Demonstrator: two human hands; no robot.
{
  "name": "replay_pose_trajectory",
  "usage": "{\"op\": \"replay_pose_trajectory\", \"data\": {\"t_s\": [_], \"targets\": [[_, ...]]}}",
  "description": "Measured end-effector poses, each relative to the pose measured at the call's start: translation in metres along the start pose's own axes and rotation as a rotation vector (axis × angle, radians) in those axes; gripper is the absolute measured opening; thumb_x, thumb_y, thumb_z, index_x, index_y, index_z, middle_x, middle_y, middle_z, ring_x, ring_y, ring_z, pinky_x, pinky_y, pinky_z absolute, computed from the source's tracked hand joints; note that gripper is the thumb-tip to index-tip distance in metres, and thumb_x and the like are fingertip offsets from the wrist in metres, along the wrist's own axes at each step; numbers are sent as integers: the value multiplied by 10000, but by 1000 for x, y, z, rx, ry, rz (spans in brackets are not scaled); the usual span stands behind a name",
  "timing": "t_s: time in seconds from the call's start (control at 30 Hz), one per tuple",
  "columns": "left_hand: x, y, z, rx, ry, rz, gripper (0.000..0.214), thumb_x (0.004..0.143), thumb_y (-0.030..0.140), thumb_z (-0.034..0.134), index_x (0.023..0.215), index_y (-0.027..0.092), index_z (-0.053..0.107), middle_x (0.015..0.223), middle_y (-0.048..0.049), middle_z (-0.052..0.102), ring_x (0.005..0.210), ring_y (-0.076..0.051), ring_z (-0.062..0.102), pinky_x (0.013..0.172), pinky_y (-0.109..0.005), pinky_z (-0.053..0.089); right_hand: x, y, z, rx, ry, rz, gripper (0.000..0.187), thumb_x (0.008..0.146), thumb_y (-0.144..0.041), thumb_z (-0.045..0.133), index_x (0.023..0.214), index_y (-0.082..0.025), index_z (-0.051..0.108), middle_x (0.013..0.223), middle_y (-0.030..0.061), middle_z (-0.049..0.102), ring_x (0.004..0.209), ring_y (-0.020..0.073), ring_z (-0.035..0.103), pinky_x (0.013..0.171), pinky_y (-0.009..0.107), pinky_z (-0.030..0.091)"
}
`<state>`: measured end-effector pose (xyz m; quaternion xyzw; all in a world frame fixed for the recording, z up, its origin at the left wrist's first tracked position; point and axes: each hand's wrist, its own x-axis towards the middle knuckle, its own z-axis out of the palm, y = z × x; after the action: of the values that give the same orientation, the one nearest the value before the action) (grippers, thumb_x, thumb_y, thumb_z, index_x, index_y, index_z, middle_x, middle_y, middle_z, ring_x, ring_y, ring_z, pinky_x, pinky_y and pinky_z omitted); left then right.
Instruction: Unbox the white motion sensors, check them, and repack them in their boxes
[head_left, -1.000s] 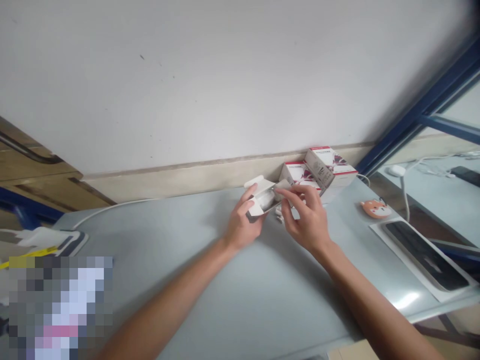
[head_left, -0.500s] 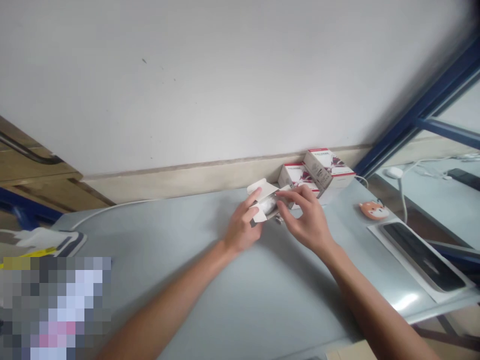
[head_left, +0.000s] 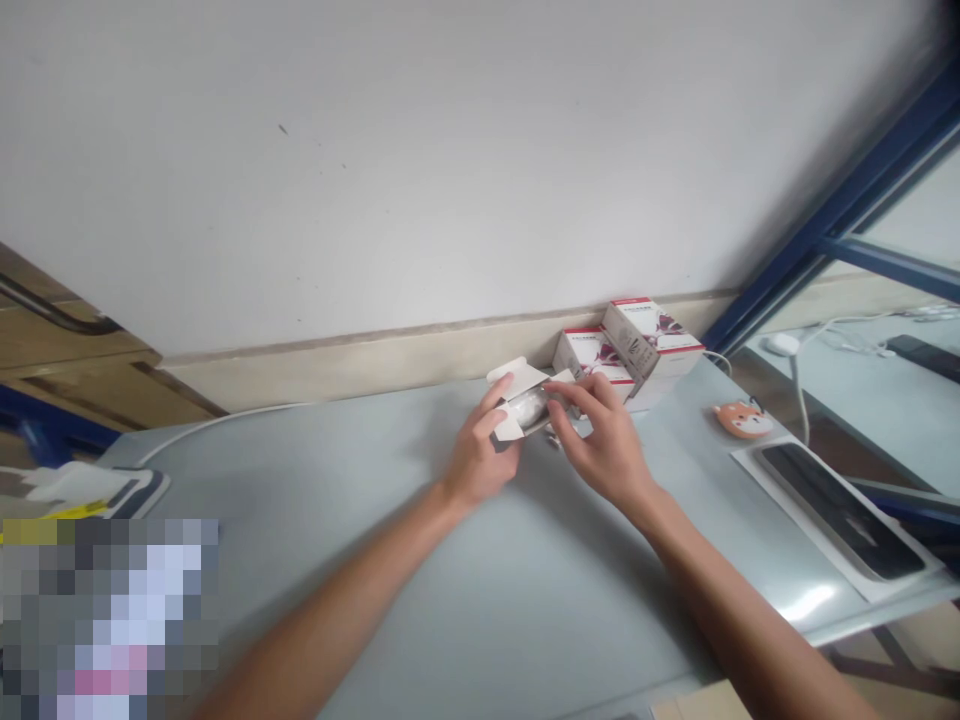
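Left hand [head_left: 481, 455]: fingers wrapped round the left of the box [head_left: 511, 428]
Right hand [head_left: 604, 440]: bent fingers at box's right edge; can't tell if pinching
Shiny thing [head_left: 529, 406]: inside box, between both hands

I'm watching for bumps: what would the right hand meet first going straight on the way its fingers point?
Probably the open white box held in the left hand. The right hand has its fingertips at the box's opening, though depth leaves actual contact unclear.
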<state>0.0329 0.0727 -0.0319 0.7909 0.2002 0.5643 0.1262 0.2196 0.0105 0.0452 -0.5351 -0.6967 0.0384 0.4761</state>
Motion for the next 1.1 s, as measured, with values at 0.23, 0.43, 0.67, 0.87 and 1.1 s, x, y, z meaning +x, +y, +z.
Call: {"op": "replay_pose_trajectory", "data": {"t_s": [0.23, 0.43, 0.67, 0.87, 1.1], "targets": [[0, 2, -1, 91, -23, -21, 489, 924, 108, 694, 1293, 265, 414, 1615, -223, 491, 1461, -275, 563, 1092, -471, 579, 0, 0, 0, -11, -4, 2, 262, 1036, -296, 586, 1256, -243, 718, 988, 74, 593, 890, 231, 637, 825, 401, 562], [4, 15, -8, 326, -137, 55, 226, 859, 16, 621, 943, 225, 599, 1584, -166, 561, 1282, -277, 686, 967, -433, 614, 0, -1, -10, -195, -23, 2, 257, 1005, -359, 645, 1214, -247, 747, 949, 64, 625, 837, 234, 657, 760, 398, 539], [8, 17, -7, 542, -159, 288, 296, 860, -16, 598, 1011, 238, 619, 1744, -138, 318, 1215, -269, 693, 967, -478, 566, 1, 11, -4, -187, 6, 22, 120, 975, -345, 715, 945, -240, 767, 814, 16, 655, 745, 201, 656, 724, 368, 493], [12, 15, -8, 596, -241, 282, 651, 806, -73, 634, 1333, 303, 557, 1793, -149, 20, 1352, -331, 630, 1020, -521, 518, 3, 16, 0, -102, 79, -1, 126, 994, -282, 673, 886, -229, 710, 831, 13, 652, 745, 179, 629, 760, 368, 495], [35, 5, -38, 576, -364, 281, 987, 740, -120, 613, 1541, 406, 379, 1797, -112, -67, 1288, -345, 638, 995, -520, 488, 7, 18, -6, 120, 235, 81, 117, 1027, -354, 605, 994, -242, 619, 1050, 78, 625, 959, 228, 636, 761, 369, 561]]}}
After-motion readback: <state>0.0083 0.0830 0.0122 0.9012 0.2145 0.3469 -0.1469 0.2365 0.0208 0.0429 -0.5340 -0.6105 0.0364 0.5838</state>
